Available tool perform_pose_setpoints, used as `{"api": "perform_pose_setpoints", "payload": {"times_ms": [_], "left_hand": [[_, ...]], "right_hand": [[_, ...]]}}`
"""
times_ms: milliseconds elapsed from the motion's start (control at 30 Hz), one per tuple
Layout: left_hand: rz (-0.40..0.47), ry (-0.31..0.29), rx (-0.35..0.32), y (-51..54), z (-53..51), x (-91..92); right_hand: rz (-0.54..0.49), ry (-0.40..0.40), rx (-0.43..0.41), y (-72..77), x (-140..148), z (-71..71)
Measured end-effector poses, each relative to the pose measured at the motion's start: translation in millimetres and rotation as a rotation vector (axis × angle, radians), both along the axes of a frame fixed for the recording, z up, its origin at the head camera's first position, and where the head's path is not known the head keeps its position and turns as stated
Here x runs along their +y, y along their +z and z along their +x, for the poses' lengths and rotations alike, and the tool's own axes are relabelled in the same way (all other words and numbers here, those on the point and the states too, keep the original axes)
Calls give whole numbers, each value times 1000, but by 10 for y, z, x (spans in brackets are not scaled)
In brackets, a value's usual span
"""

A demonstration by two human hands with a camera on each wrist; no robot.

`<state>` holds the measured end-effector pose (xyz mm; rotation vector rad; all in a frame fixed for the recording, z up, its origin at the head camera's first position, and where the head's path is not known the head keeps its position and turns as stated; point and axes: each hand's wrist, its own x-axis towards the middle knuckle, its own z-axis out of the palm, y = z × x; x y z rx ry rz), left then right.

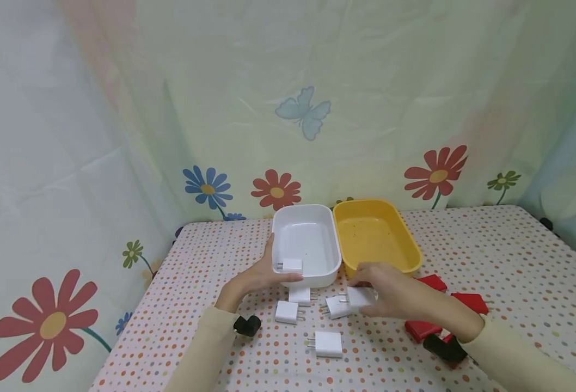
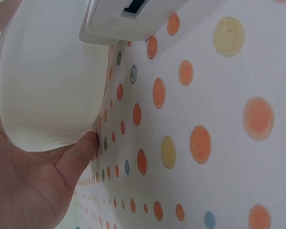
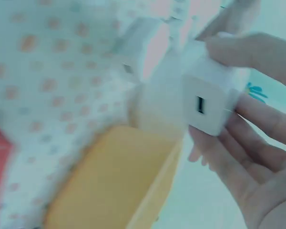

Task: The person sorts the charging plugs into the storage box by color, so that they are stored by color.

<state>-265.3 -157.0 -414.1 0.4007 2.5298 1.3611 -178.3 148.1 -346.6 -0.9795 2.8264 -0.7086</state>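
In the head view the left hand (image 1: pixel 258 276) grips the near left corner of the white bin (image 1: pixel 310 280), thumb along its front rim; a white charger (image 1: pixel 292 265) lies inside. The left wrist view shows that hand (image 2: pixel 35 183) against the bin's wall (image 2: pixel 52 86). The right hand (image 1: pixel 391 291) pinches a white charger (image 1: pixel 361 299) just in front of the yellow bin; the right wrist view shows this charger (image 3: pixel 212 90) between thumb and fingers of the hand (image 3: pixel 262 157). Beside it on the table lies another white charger (image 1: pixel 337 307).
The yellow bin (image 1: pixel 410 245) stands right of the white one. More white chargers lie in front, one (image 1: pixel 328 344) nearest and others (image 1: pixel 287 312) to the left. Several red items (image 1: pixel 470 302) lie beneath and beside the right forearm. A patterned curtain (image 1: pixel 356 109) hangs behind.
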Motion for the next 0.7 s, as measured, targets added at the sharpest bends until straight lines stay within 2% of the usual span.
{"api": "perform_pose_setpoints", "payload": {"times_ms": [167,300,433,533,700], "left_hand": [[3,-8,-1,12,8,31],[13,-26,5,25,-26,48],[9,-18,-4,39,-41,57],[19,-21,-7,30,-41,53],[22,-35,-11,-3,-30,13]], "right_hand": [[-124,-22,112,121,-215,-247],[-142,-72,115,95,-383,-513],[-102,-117,63,4,-563,-746],[-49,-132,26,-88,-674,-867],[65,-71,33,-221,-797,-985]]}}
